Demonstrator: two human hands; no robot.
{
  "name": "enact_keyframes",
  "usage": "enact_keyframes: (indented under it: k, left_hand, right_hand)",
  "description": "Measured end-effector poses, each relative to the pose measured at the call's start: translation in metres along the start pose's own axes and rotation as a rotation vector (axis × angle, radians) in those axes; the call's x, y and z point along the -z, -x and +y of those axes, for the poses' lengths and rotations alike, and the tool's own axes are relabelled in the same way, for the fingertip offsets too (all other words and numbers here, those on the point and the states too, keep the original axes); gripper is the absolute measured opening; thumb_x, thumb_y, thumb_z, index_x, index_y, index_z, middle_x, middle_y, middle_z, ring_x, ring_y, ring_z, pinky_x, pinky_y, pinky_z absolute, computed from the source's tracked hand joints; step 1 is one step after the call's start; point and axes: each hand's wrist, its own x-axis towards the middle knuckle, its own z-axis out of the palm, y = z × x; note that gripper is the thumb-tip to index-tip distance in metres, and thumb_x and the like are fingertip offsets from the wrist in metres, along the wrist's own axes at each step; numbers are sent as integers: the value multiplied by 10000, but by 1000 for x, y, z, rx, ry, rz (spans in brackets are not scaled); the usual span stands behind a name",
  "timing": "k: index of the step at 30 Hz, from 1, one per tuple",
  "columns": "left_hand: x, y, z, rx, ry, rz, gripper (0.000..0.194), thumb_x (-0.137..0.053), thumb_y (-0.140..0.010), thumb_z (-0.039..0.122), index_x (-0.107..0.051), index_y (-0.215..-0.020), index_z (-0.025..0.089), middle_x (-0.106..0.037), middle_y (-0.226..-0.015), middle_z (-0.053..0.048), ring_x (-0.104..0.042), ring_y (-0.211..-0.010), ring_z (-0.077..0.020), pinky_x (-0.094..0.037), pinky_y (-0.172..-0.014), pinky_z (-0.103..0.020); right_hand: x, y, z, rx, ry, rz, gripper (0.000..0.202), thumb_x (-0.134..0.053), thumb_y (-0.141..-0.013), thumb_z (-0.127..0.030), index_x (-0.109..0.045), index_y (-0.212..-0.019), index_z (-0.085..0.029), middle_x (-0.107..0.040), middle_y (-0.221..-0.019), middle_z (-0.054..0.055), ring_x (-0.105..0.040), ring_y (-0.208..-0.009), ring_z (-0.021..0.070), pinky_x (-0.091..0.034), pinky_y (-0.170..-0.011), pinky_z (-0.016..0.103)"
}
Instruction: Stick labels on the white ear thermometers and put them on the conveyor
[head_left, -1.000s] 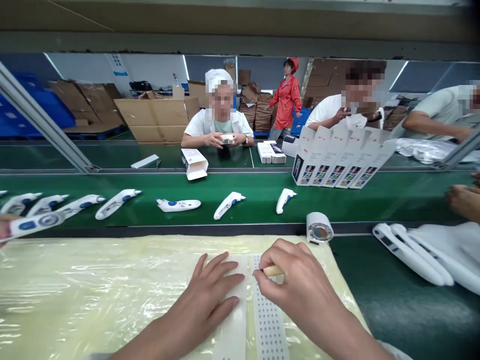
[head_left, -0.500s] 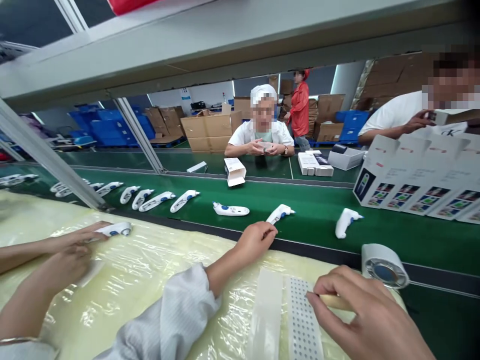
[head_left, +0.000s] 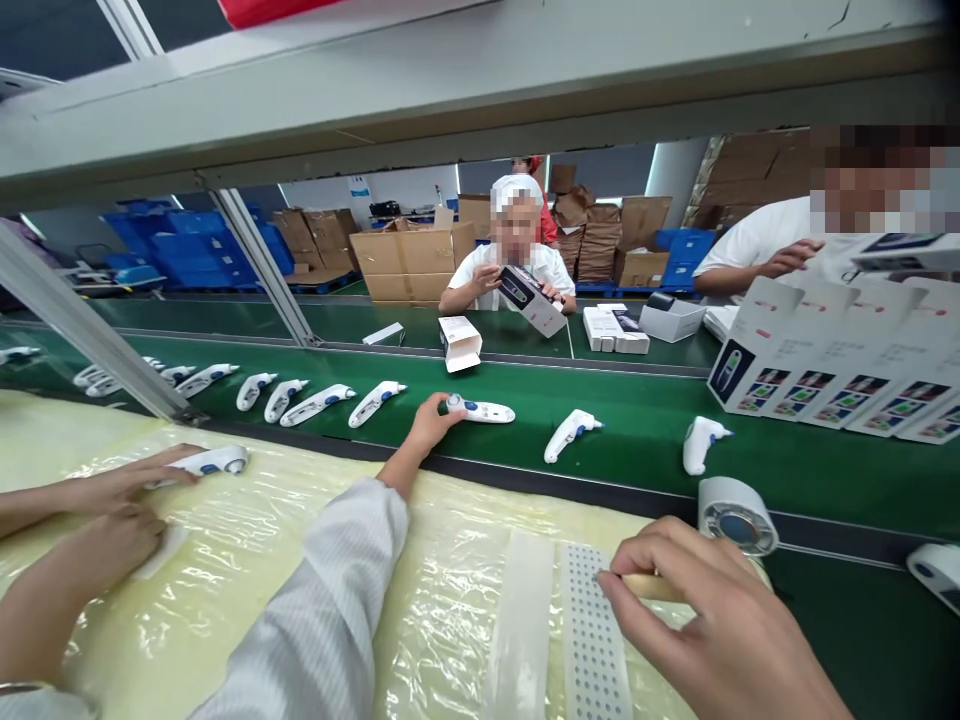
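My left hand (head_left: pixel 429 425) reaches onto the green belt, its thumb and fingers closed at the left end of a white-and-blue handheld thermometer (head_left: pixel 491 412). The belt still carries that thermometer. In a pinch, my right hand (head_left: pixel 712 610) holds a pale wooden stick (head_left: pixel 652 587) above a white sheet of small grey dots (head_left: pixel 592 630); my fingers cover the stick's far end. Left of the dotted sheet lies a plain pale strip (head_left: pixel 523 620). Another thermometer (head_left: pixel 572 436) and one more standing thermometer (head_left: pixel 703 445) are on the belt to the right.
A tape roll (head_left: pixel 739 515) sits at the belt's edge. Printed boxes (head_left: pixel 825 370) stand at right. At left, a co-worker's hands (head_left: pixel 127 510) hold a thermometer (head_left: pixel 214 461) over the yellow plastic-covered table (head_left: pixel 247 590). A metal post (head_left: pixel 97 330) and overhead beam (head_left: pixel 450 90) frame the view.
My left hand has left one thermometer and moved left to another. My right hand keeps its stick over the dots. The person opposite now holds up a printed box.
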Motion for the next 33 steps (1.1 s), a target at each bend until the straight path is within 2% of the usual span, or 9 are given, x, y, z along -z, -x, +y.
enact_keyframes:
  k: [3,6,8,11,13,15,18,23,33]
  left_hand:
    - [2,13,29,-64,218,-4,343,-548,-973,385,-509,-1245,179,-641,-1084,-74,-656,-965,-201,-549,-856,-384]
    - [5,47,63,-81,364,-99,392,-519,-937,442,-428,-1268,254,-624,-906,-3,-657,-739,-161,-559,-715,-330]
    - [1,83,81,-49,378,-265,406,-618,-853,408,-474,-1198,250,-592,-792,31,-603,-591,-141,-524,-599,-293]
    - [-12,143,97,9,260,-606,312,-672,-794,269,-515,-1060,229,-588,-782,29,-590,-646,-139,-466,-589,-242]
    - [-19,174,101,27,190,-783,275,-617,-840,257,-502,-1090,256,-579,-840,30,-576,-722,-141,-447,-619,-233]
    - [-24,191,101,35,168,-884,316,-555,-885,274,-481,-1191,302,-568,-871,33,-549,-739,-146,-431,-631,-243]
    - [-27,199,99,27,126,-911,373,-516,-900,279,-461,-1265,338,-585,-916,25,-541,-765,-166,-421,-664,-273]
    - [-27,202,98,-49,5,-875,293,-521,-895,261,-492,-1180,323,-592,-975,20,-558,-862,-197,-424,-755,-311]
    - [-24,204,103,-15,-85,-917,297,-479,-878,222,-460,-1159,316,-557,-880,30,-532,-808,-191,-397,-703,-298]
  right_hand:
    - [6,0,-2,-15,-47,28,152,-605,-908,-331,-633,-765,-289,-677,-753,7,-664,-646,178,-534,-545,268]
    - [15,0,-8,-64,-123,46,160,-603,-913,-320,-642,-764,-282,-666,-759,15,-649,-664,177,-548,-591,270]
    - [20,0,-13,-130,-159,49,169,-601,-914,-319,-643,-758,-270,-656,-769,20,-635,-677,174,-534,-565,258]
    - [25,-1,-19,-219,-187,52,172,-599,-907,-299,-642,-747,-255,-636,-769,19,-613,-684,164,-471,-486,233]
    - [25,-2,-20,-264,-195,64,166,-600,-901,-283,-645,-744,-253,-632,-781,15,-606,-698,163,-447,-480,233]
    - [23,-2,-20,-289,-192,82,158,-603,-892,-280,-650,-743,-257,-637,-800,10,-606,-712,166,-445,-507,247]
    - [19,-2,-19,-278,-190,87,137,-609,-882,-287,-653,-754,-266,-660,-841,3,-621,-753,178,-453,-580,279]
    - [13,-3,-21,-262,-194,48,117,-612,-869,-254,-632,-754,-268,-688,-843,-27,-634,-794,181,-437,-704,318]
    - [11,-5,-22,-265,-160,43,128,-600,-855,-250,-619,-728,-251,-696,-751,-37,-641,-724,169,-411,-703,310]
